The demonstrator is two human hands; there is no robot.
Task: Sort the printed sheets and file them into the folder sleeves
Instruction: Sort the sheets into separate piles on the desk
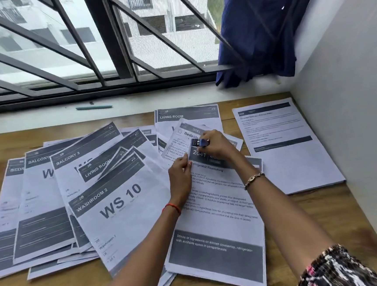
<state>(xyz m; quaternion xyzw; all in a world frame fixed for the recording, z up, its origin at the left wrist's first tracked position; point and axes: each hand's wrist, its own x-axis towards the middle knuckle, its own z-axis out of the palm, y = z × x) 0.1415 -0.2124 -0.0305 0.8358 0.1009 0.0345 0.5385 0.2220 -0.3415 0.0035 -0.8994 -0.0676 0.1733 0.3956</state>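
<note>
Bedside sheet (180, 143) is being pinched steady at its edge by the left hand (180, 174); small blue tool (200, 142), stapler-ish, is being gripped at its corner by the right hand (217, 145); guessing it's being unclipped for sorting.

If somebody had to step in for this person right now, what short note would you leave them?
Left hand: pinches the lower edge of the Bedside sheet.
Right hand: grips a small blue tool, stapler-like, at that sheet's right side.
Sheets: a loose fan on the left with the Washroom 2 sheet on top; the Refrigerator Restocking stack under the hands; a separate stack by the right wall.
Done: nothing looks filed; no folder is in view.
Left: finish with the Bedside sheet, sort the fan, file everything into sleeves.
</note>
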